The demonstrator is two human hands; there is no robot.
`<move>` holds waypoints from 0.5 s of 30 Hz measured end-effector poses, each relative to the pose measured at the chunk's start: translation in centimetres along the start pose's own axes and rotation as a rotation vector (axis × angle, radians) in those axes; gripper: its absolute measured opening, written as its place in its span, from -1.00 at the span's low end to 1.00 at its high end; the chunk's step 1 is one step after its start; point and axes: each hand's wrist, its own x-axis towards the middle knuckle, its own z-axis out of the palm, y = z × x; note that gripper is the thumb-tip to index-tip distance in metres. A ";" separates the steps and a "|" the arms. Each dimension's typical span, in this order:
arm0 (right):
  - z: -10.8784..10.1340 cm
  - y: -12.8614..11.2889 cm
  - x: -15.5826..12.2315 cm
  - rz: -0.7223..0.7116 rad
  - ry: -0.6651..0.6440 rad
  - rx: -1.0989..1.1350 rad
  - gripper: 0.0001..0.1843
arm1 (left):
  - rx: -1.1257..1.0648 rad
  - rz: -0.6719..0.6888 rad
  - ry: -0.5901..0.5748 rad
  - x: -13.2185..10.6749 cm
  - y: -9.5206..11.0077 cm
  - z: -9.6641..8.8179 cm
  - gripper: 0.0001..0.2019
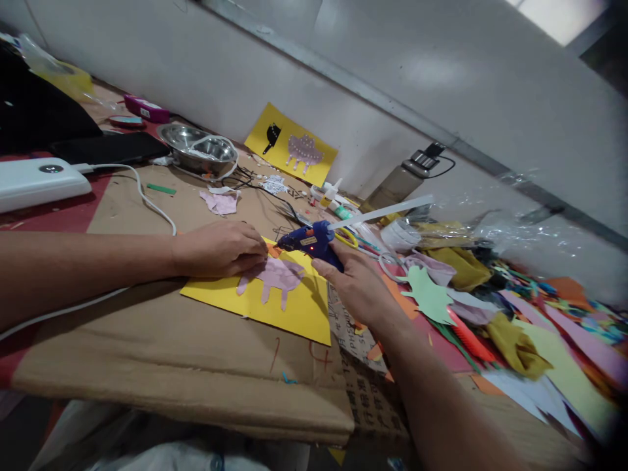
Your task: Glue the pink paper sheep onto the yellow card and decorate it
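Note:
My right hand (354, 282) is closed around a blue glue gun (309, 239) with a white glue stick (380, 212) poking out of its back. The gun's nozzle points left toward a small orange piece beside my left fingertips. My left hand (220, 248) rests knuckles up on a yellow sheet (294, 307), its fingers curled and pressing down the edge of a lilac paper cut-out (275, 276) that lies on the sheet. The sheet lies on brown cardboard (161, 353).
A steel bowl (199, 147), a white power bank (36, 182) with its cable, and a black phone (105, 149) sit at the back left. A finished yellow card (290, 145) leans on the wall. Coloured paper scraps (515, 320) and a green cut-out (429, 296) crowd the right.

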 end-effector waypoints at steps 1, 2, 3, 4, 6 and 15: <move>0.0 0.0 0.0 -0.003 0.004 0.002 -0.62 | 0.000 -0.001 0.000 0.0 0.0 0.0 -0.73; 0.1 0.0 0.1 -0.008 0.006 0.005 -0.62 | 0.000 -0.001 -0.001 0.0 0.0 0.0 -0.73; 0.1 0.1 0.1 -0.012 0.010 0.008 -0.62 | 0.000 0.001 -0.001 0.0 0.0 0.0 -0.74; 0.2 0.1 0.0 -0.013 0.018 0.007 -0.62 | 0.001 0.003 -0.002 0.0 0.0 0.0 -0.74; 0.2 0.3 0.0 -0.004 0.032 0.000 -0.63 | 0.002 0.008 -0.003 -0.1 -0.1 0.1 -0.74; 0.2 0.4 0.1 -0.009 0.037 0.001 -0.61 | -0.016 0.024 0.043 -0.3 -0.3 0.4 -0.75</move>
